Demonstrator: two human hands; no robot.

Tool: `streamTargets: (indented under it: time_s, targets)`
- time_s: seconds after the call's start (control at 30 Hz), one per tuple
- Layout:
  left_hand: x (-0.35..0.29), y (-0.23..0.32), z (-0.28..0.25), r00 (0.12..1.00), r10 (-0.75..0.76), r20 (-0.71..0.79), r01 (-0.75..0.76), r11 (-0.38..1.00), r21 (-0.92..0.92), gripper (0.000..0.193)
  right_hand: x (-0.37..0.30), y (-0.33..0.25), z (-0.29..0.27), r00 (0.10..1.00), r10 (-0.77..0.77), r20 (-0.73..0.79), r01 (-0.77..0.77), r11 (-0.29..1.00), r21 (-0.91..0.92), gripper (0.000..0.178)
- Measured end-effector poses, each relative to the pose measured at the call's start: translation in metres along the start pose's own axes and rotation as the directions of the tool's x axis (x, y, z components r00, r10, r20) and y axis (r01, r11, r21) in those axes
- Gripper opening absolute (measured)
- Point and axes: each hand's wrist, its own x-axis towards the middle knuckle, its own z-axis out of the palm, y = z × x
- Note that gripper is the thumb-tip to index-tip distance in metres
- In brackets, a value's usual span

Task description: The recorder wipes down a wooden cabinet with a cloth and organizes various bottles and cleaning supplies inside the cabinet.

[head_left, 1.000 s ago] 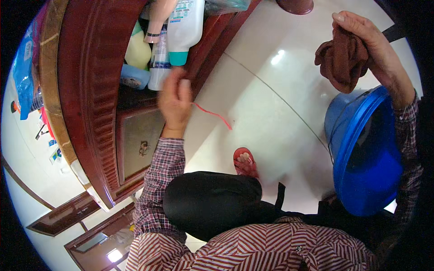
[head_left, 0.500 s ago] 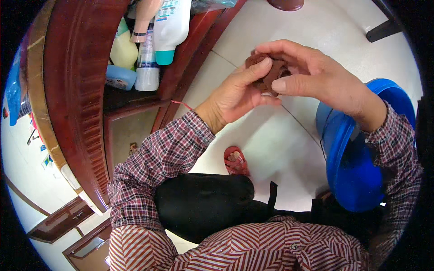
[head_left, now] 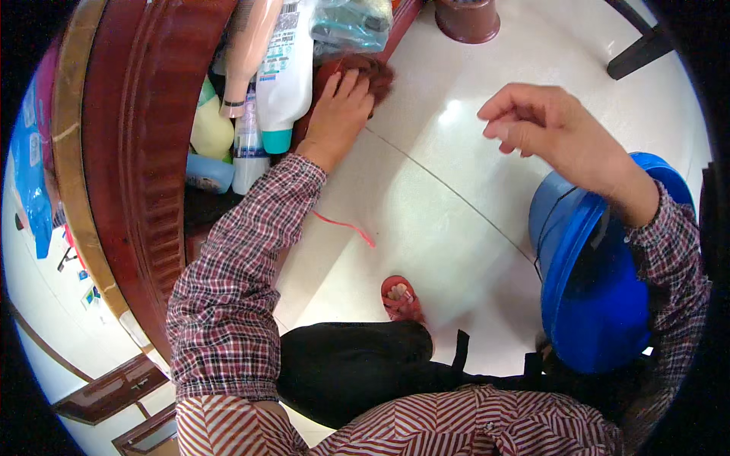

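My left hand [head_left: 340, 114] reaches to the edge of the dark red wooden cabinet. Its fingers rest over a reddish-brown fuzzy bundle [head_left: 378, 77], gripping it against the edge; the exact kind of bundle cannot be told. Beside that hand lie a white bottle with a teal cap [head_left: 285, 83], a pink bottle [head_left: 247, 49] and a clear plastic bag [head_left: 353, 26]. My right hand [head_left: 536, 129] hangs in the air above the floor near the blue bucket [head_left: 559, 258], loosely curled, with nothing visible between thumb and fingers.
Further bottles, one pale yellow [head_left: 211, 125] and one light blue [head_left: 209, 173], lie in the cabinet [head_left: 129, 137]. A thin red string [head_left: 350, 224] dangles below my left wrist. On the tiled floor stand a brown round base [head_left: 468, 23] and a black furniture leg [head_left: 639, 55].
Both hands held a brown clump together over the floor. My left hand has since moved left to the cabinet edge with the brown bundle, while my right hand has let go and drawn slightly right.
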Motion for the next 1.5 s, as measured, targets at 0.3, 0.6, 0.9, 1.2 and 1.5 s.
streamTargets:
  time_s: [0.3,0.6,0.9,1.2,1.5]
  targets:
    - [-0.104,0.023,-0.002,0.771,-0.022,0.637,-0.073,0.99,0.122,0.029,-0.008,0.006,-0.045,0.985,-0.156,-0.08,0.137,0.969,-0.207,0.02]
    - [0.047,0.036,-0.048,0.847,-0.291,0.444,0.502,0.71,-0.493,0.051,-0.021,0.011,-0.038,0.957,-0.22,-0.188,0.174,0.957,-0.23,0.025]
    - [0.057,0.063,-0.175,0.97,-0.047,0.24,0.211,0.657,-0.724,0.073,0.03,-0.027,0.035,0.953,0.3,-0.037,-0.097,0.421,0.902,0.035]
    - [-0.096,-0.004,-0.276,0.909,-0.31,-0.28,0.218,0.924,-0.315,0.032,0.156,0.008,0.052,0.637,0.472,-0.609,0.12,0.72,0.684,0.017]
    - [-0.176,-0.028,-0.272,0.437,-0.726,-0.531,0.708,0.642,-0.295,0.026,0.241,0.08,0.055,0.461,0.463,-0.757,0.133,0.808,0.574,0.024]
